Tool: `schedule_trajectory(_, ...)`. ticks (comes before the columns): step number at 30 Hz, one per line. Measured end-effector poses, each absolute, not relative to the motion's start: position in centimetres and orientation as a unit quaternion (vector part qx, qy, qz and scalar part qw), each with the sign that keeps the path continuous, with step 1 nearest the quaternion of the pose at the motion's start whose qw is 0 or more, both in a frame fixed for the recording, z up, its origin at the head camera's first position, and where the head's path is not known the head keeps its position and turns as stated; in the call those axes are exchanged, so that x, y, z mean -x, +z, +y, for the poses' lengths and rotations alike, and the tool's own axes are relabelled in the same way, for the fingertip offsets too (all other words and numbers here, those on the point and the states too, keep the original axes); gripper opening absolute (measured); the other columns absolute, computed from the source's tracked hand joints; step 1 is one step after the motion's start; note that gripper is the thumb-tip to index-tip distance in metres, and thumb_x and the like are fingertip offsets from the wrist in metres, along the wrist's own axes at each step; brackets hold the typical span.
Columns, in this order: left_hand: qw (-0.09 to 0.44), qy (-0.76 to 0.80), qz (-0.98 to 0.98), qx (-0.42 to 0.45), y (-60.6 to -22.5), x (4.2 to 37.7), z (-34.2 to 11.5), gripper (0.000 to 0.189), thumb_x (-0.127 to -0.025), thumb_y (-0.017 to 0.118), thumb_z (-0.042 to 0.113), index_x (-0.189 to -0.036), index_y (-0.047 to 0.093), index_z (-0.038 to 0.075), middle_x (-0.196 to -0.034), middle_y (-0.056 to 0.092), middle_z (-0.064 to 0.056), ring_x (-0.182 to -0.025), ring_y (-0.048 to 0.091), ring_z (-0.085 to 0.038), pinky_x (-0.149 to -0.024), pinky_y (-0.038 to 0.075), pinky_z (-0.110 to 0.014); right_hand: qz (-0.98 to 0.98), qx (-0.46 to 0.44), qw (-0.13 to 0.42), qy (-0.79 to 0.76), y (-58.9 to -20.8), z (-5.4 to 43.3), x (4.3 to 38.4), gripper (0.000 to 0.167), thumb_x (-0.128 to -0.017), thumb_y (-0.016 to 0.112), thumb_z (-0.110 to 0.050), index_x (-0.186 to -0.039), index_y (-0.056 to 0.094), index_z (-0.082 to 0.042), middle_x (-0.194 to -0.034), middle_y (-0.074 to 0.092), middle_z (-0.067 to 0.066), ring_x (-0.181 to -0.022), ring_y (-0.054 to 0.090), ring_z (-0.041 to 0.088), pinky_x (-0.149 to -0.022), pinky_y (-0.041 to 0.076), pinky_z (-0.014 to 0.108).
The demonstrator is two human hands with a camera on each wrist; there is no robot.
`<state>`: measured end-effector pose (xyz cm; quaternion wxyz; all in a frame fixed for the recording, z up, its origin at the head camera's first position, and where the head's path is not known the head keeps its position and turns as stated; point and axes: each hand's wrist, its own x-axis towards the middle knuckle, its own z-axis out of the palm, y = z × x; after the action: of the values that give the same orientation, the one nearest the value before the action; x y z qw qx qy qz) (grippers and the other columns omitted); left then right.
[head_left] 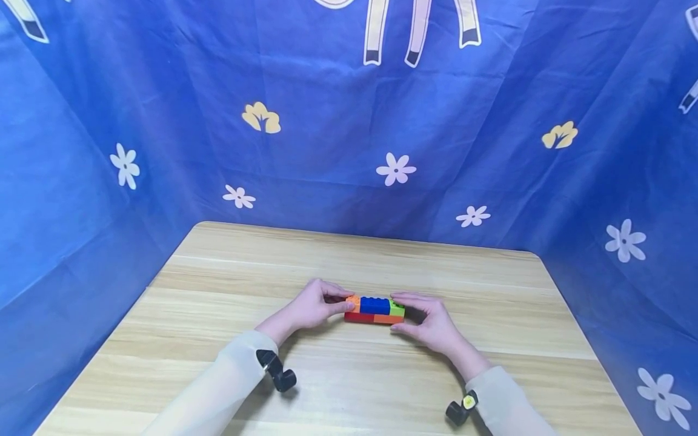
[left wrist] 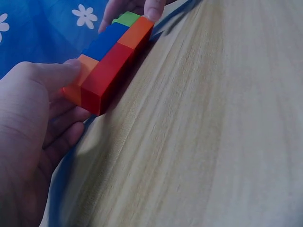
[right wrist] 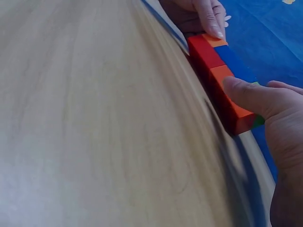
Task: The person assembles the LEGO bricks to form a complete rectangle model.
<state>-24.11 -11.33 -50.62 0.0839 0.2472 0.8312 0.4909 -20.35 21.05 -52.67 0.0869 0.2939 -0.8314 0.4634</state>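
Note:
A short two-layer bar of toy building bricks sits between the two hands at the middle of the table. Its upper layer has an orange brick (head_left: 354, 301), a blue brick (head_left: 375, 306) with studs on top and a light green brick (head_left: 397, 309). Below them lie a red brick (left wrist: 108, 71) and a second orange brick (right wrist: 232, 99). My left hand (head_left: 316, 304) grips the left end, thumb on the upper orange brick and fingers around the far side. At the other end my right hand (head_left: 431, 321) holds the bar, its thumb against the lower orange brick and fingers behind the green one.
The light wood-grain table (head_left: 349, 387) has rounded far corners. Behind it and along both sides hangs a blue curtain (head_left: 327, 169) printed with flowers and animal legs. Black camera mounts (head_left: 277, 370) are strapped at both sleeve cuffs.

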Motion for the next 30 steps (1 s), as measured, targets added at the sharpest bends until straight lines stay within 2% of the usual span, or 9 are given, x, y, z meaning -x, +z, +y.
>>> schedule_trajectory(10, 0.08, 0.468, 0.847, -0.238, -50.57, 24.28, -11.2, 0.038, -0.094, 0.083, 0.036, -0.122, 0.08, 0.01, -0.12, 0.076, -0.005, -0.119, 0.067, -0.027, -0.105, 0.052, -0.047, -0.833, -0.29, 0.105, 0.459, -53.45, 21.06, 20.7, 0.051, -0.079, 0.096, -0.016, -0.127, 0.079, -0.014, -0.131, 0.073, -0.005, -0.124, 0.067, 0.021, -0.112, 0.048, 0.038)
schedule_trajectory(14, 0.043, 0.441, 0.855, -0.27, -50.59, 24.18, -11.51, 0.047, -0.095, 0.081, 0.039, -0.13, 0.076, 0.008, -0.127, 0.074, -0.004, -0.126, 0.064, -0.027, -0.112, 0.048, -0.047, -0.833, -0.292, 0.104, 0.457, -53.54, 21.02, 20.92, 0.052, -0.08, 0.096, -0.018, -0.128, 0.078, -0.015, -0.131, 0.073, -0.006, -0.124, 0.067, 0.021, -0.111, 0.049, 0.04)
schedule_trajectory(17, 0.0, 0.418, 0.856, -0.306, -50.51, 23.93, -11.83, 0.055, -0.09, 0.086, 0.04, -0.133, 0.074, 0.008, -0.132, 0.072, -0.002, -0.13, 0.063, -0.026, -0.115, 0.045, -0.048, -0.833, -0.295, 0.102, 0.457, -53.45, 21.02, 20.94, 0.052, -0.08, 0.096, -0.018, -0.129, 0.078, -0.015, -0.131, 0.073, -0.006, -0.124, 0.067, 0.022, -0.111, 0.049, 0.041)
schedule_trajectory(22, -0.031, 0.382, 0.852, -0.357, -50.38, 23.41, -11.95, 0.056, -0.081, 0.095, 0.033, -0.13, 0.077, 0.014, -0.131, 0.073, 0.002, -0.126, 0.066, -0.024, -0.112, 0.047, -0.047, -0.833, -0.288, 0.093, 0.463, -53.22, 21.04, 20.9, 0.052, -0.081, 0.096, -0.017, -0.129, 0.078, -0.015, -0.132, 0.072, -0.006, -0.125, 0.066, 0.022, -0.111, 0.048, 0.041)
schedule_trajectory(30, -0.022, 0.385, 0.859, -0.338, -50.97, 23.61, -11.8, 0.054, -0.082, 0.095, 0.028, -0.13, 0.077, 0.015, -0.129, 0.074, 0.002, -0.125, 0.066, -0.02, -0.112, 0.048, -0.043, -0.841, -0.278, 0.07, 0.459, -53.17, 21.19, 21.21, 0.052, -0.083, 0.094, -0.022, -0.133, 0.076, -0.02, -0.134, 0.071, -0.01, -0.128, 0.065, 0.019, -0.112, 0.047, 0.043)
